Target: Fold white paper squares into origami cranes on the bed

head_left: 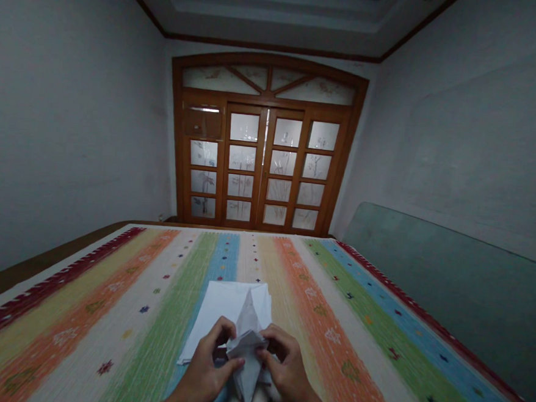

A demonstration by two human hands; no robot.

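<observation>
- Left hand [205, 368] and right hand [286, 374] both curled, fingertips pinching the folded white paper [245, 346]
- That pointed paper form sits at six o'clock, over a loose white paper sheet [214, 320] on a striped woven cover [330, 358]
- Glazed wooden doors [261, 164] stand at twelve o'clock, a green panel [436, 292] at four o'clock
- Risk: a slack pinch could let the folds spring open; too hard a squeeze could crumple or tear the paper

Wooden double doors [262, 164] with frosted glass panes stand between 2 grey walls [72, 120].
</observation>
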